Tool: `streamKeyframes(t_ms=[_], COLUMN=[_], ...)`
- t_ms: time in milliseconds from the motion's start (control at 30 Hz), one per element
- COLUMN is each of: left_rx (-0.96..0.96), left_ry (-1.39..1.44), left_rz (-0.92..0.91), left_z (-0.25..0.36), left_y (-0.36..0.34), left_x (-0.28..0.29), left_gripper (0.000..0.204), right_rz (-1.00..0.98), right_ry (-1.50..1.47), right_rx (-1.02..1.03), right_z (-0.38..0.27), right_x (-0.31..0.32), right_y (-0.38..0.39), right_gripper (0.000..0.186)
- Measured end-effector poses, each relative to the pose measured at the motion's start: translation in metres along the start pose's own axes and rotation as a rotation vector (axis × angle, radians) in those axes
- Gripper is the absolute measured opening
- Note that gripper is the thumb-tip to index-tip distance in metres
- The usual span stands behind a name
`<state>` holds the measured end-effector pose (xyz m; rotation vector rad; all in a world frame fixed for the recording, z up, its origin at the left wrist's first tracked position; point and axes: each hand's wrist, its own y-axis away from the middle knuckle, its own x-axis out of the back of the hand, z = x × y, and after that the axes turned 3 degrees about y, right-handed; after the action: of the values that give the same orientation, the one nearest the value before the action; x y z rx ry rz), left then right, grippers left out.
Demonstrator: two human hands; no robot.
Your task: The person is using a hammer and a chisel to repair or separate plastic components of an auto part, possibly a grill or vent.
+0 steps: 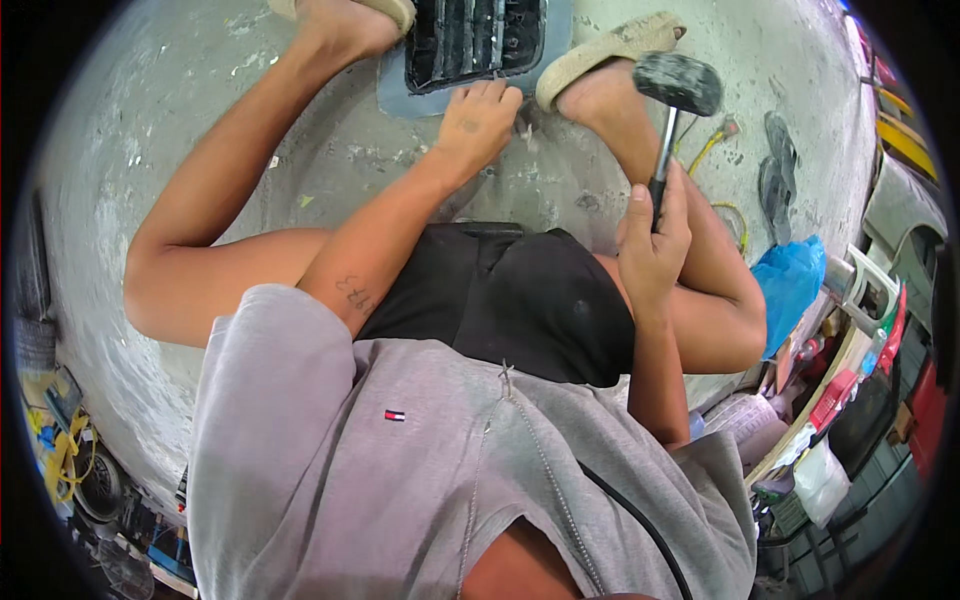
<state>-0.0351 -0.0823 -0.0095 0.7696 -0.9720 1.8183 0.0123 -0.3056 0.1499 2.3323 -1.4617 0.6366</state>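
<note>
Firmly, right hand (652, 240) grips hammer (672, 110).

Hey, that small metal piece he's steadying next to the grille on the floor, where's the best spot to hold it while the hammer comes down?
Probably low on its shank, pinched from the side, as the left hand does now beside the grille. The metal piece is thin and mostly hidden by the fingers, so its exact shape is unclear. The hammer, raised in the right hand, would come from above, so fingers should stay off the top.

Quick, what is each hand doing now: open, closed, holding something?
Left hand: fingers curled, pressing on the grey panel; any grasp cannot be told.
Right hand: closed on the hammer.
</note>
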Motion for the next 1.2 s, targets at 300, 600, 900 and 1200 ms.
streamKeyframes(t_ms=[300, 600, 900, 1200], left_rx=[-0.046, -0.155, -0.225, 0.127], left_ry=[0.016, -0.013, -0.373, 0.117], left_rz=[0.035, 0.031, -0.426, -0.328], left_z=[-0.004, -0.014, -0.011, -0.014], left_y=[0.015, -0.005, -0.007, -0.031], left_x=[-0.006, 0.008, 0.044, 0.056], left_gripper=[0.025, 0.021, 0.02, 0.017], right_rz=[-0.13, -0.158, -0.142, -0.162], right_ry=[0.015, -0.029, -0.049, -0.072], right_rx=[-0.105, -0.178, -0.158, -0.191], right_z=[0.018, 0.015, 0.013, 0.011], right_x=[-0.008, -0.011, -0.011, -0.011], right_y=[0.005, 0.009, 0.006, 0.005], right_gripper=[0.044, 0.044, 0.043, 0.044])
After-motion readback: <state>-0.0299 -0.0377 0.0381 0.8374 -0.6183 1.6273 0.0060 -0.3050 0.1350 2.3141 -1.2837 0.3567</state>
